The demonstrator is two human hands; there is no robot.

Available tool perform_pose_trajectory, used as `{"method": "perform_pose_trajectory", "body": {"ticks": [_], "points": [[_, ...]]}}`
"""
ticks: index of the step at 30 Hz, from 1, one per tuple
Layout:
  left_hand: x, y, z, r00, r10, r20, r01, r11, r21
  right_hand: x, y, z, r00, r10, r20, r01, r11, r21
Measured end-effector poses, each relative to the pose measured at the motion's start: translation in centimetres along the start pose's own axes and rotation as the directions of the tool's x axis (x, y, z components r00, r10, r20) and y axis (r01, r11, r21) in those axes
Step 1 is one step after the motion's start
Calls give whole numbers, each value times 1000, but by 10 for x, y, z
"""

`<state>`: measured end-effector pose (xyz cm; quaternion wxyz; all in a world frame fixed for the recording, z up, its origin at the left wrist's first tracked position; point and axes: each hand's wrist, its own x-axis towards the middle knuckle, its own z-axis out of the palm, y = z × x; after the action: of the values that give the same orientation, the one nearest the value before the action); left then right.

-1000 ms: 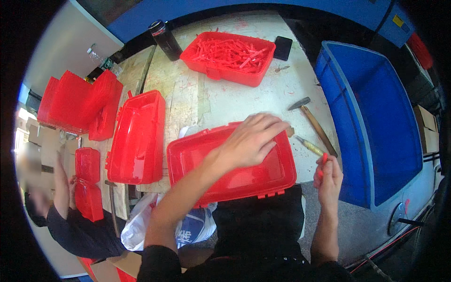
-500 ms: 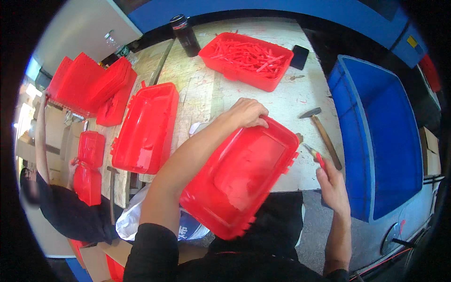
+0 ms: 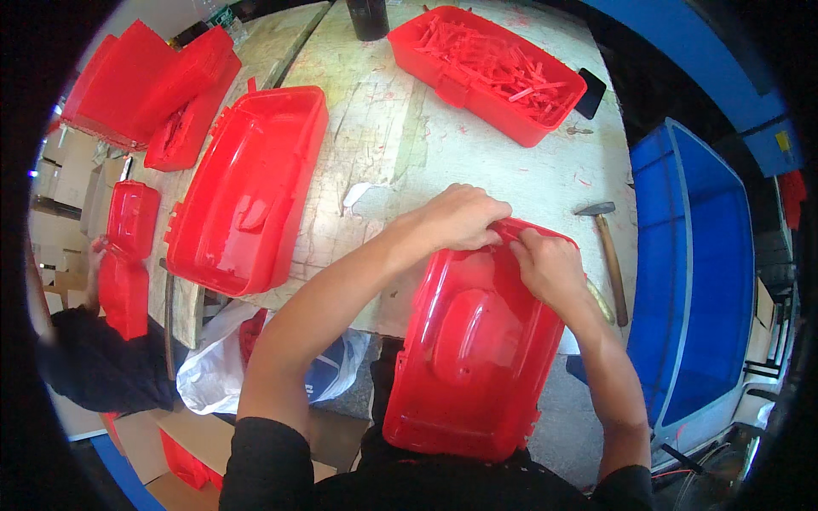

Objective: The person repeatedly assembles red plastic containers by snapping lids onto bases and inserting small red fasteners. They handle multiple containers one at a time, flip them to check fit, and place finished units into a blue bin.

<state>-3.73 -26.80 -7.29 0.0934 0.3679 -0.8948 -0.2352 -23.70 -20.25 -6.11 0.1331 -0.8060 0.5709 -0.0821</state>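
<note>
My left hand (image 3: pixel 464 217) is closed on the far rim of a red plastic case half (image 3: pixel 486 358), fingers bent over the edge. Close beside it, my right hand (image 3: pixel 550 266) pinches the same rim just to the right. The shell is tilted toward me over the table's front edge, its glossy inside with a raised oval facing up. Partly hidden by my right wrist, a slim yellowish tool (image 3: pixel 599 300) lies on the table. A hammer (image 3: pixel 609 264) rests to its right.
Another red case half (image 3: pixel 247 192) lies to the left, near stacked red shells (image 3: pixel 141 85). A red bin of plastic strips (image 3: pixel 452 89) stands at the back, beside a dark phone (image 3: pixel 590 94). A blue crate (image 3: pixel 673 281) is at right. At far left, a co-worker's hand (image 3: pixel 95 260) holds a small red case.
My right hand has let go of the red-handled knife and come left onto the shell's far rim. The shell has turned more upright in view. My view has shifted, moving the surroundings.
</note>
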Motion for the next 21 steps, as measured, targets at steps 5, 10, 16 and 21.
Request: {"method": "perform_pose_trajectory", "body": {"ticks": [5, 10, 16, 21], "points": [[4, 3, -2, 1000, -9, -27, 10, 1000, 30, -1, -3, 5, 993, 61, -103, -47, 989, 141], [4, 8, -2, 998, 12, -58, -7, 996, 87, 2, -16, -1, 962, 267, 64, -274, 915, 297], [5, 11, 0, 996, 61, -71, -52, 990, 128, 14, -11, -31, 545, 185, 817, -790, -213, 575], [7, 11, 1, 996, 83, -34, -76, 983, 167, 0, -22, -8, 641, 214, 737, -560, -527, 639]]}}
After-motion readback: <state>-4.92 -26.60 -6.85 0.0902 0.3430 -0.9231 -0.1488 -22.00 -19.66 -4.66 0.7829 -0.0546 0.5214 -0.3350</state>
